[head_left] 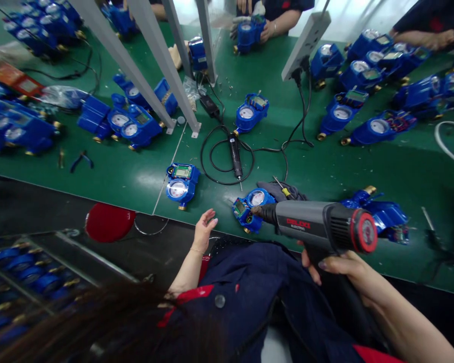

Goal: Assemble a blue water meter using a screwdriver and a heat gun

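Note:
My right hand is wrapped round the handle of a grey and black heat gun with a red rear ring. Its nozzle points left, over a blue water meter near the table's front edge. The circuit board of that meter is exposed, and the nozzle hides part of it. My left hand is at the table edge, left of this meter and apart from it. Its fingers are loosely stretched, with nothing visible in them. Another water meter with an exposed board stands farther left.
A black electric screwdriver lies amid its coiled cable on the green table. Beyond it is another meter. Grey posts and a power strip rise from the table. Co-workers' hands are across it. Pliers lie left.

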Tool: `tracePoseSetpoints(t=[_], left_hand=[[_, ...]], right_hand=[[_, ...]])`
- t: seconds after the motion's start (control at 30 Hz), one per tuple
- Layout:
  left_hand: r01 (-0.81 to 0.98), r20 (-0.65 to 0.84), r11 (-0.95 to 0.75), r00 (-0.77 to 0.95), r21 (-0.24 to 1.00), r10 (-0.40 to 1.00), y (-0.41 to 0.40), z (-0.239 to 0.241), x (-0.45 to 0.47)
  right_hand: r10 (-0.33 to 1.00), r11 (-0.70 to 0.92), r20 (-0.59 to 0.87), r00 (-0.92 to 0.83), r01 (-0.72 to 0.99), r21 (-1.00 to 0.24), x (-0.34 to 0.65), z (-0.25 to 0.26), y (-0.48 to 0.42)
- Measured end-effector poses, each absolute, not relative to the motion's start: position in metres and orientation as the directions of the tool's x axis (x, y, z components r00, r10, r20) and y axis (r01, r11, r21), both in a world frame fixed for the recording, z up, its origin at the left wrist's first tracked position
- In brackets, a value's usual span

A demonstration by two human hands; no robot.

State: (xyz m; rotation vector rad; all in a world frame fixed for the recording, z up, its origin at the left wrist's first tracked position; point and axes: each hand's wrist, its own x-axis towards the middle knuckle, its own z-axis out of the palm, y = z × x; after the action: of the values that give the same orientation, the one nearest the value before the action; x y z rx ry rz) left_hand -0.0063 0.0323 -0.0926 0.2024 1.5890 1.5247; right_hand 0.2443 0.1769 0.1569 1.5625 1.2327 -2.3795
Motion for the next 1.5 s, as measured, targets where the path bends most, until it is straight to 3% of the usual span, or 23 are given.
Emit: tracePoseSetpoints(t=[0.4,0.7,1.5], left_hand=[[-0.523,-0.482,0.11,-0.656,0.845,0.582,0.024,-0.105,0.002],[-0.551,-0.505,0.071,-0.696,0.831,0.51,0.016,-0.107,0.006],[-0.544,-0.498,0.059,-0.713,0.837,0.494,0.015,-0.104,0.008]], right_hand=[[0.367,-0.708,-0.813,-0.453,0.431,-0.56,0.224,0.162,0.202],[0.363,-0.633,-0.828,-0.428,0.539,-0.556,0.215,0.176,0.216],[0.304,-0.562,-0.859,-0.413,0.65,-0.511,0.196,0.189,0.221]])
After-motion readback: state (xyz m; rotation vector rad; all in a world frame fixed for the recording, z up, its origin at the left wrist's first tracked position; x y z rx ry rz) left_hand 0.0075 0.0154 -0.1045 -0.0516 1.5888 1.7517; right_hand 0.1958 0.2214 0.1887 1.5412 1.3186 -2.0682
